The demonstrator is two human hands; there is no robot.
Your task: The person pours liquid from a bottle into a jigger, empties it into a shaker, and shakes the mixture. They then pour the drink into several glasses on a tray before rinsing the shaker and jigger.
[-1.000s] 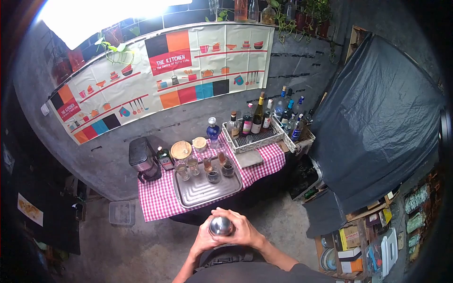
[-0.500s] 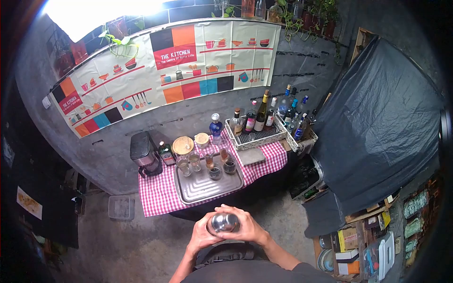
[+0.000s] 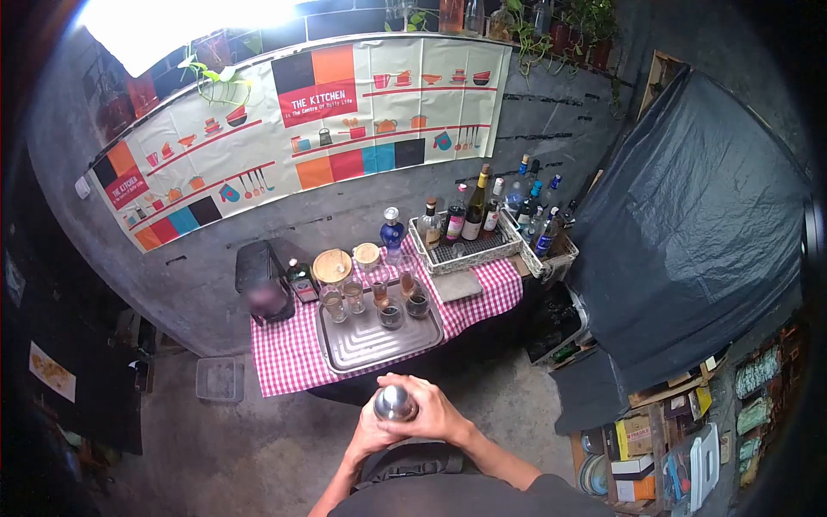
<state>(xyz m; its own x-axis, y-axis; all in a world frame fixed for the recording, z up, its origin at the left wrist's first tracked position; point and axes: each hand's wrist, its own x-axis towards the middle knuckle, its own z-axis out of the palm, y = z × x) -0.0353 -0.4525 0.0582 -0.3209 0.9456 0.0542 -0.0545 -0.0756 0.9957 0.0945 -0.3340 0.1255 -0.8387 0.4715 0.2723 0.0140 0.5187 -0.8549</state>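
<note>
A shiny metal shaker is held between both hands in front of my body, its rounded end facing up toward the camera. My left hand wraps its left side, and my right hand curls round its right side. Beyond the hands, a metal tray rests on the checkered tablecloth. Toward the tray's back stand several glasses, among them a dark-filled glass and a tall glass.
A coffee maker and a green bottle stand at the table's left. A blue bottle is at the back, beside a wicker tray of bottles. A plastic bin sits on the floor.
Both hands have shifted slightly left and the shaker has moved left and a little up between them, its rounded end now tilted differently.
</note>
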